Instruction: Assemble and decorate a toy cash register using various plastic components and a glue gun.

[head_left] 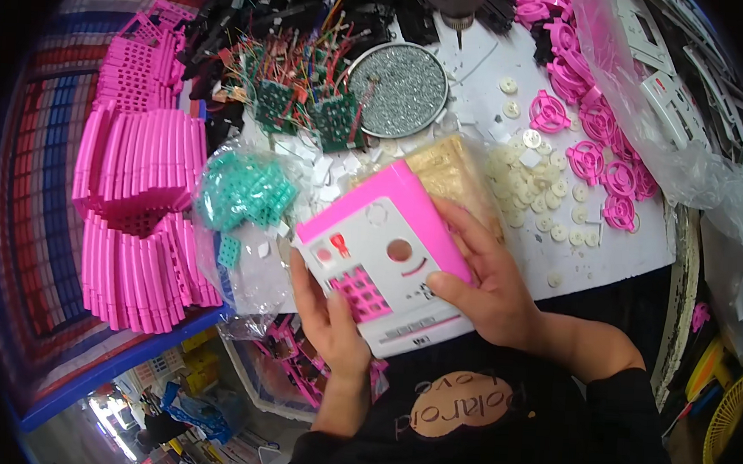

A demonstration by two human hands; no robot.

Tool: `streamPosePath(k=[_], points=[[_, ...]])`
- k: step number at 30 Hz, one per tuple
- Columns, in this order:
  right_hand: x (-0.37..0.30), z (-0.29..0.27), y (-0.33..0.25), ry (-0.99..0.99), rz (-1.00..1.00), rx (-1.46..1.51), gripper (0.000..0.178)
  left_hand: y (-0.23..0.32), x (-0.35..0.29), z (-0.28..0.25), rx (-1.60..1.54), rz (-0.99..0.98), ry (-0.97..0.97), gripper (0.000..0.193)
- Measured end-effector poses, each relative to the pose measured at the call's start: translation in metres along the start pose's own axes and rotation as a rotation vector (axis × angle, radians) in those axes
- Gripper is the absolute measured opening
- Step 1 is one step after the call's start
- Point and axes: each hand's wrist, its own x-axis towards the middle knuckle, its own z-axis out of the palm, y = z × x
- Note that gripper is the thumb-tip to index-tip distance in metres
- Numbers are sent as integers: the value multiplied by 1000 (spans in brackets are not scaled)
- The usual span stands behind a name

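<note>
I hold a pink plastic casing with a white printed front panel (371, 232) above the near edge of the table, tilted. The panel has a grid of square openings showing pink and a round hole. My left hand (331, 332) grips its lower left side, thumb on the front near the grid. My right hand (491, 290) grips the right side, with the thumb on the front and the fingers along the pink edge. The casing's back is hidden. Just beyond it lies a plastic-wrapped bundle of tan pieces (456, 178). Left of it is a clear bag of teal keypads (251, 186).
Stacked pink casings (142, 154) stand at left on a striped cloth (38, 186). Behind are wired circuit boards (337, 121), a round dish (394, 136) of screws and a screwdriver tool (455, 3). White discs (532, 186) and pink rings (586, 162) lie at right.
</note>
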Motion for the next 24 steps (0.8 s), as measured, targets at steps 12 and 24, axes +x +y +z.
streamPosePath(k=[12, 24], points=[[-12, -18, -18, -145, 209, -16, 67, 11, 20, 7, -12, 96, 68, 60], [-16, -19, -18, -238, 254, -264, 60, 5, 29, -6, -269, 45, 128, 54]])
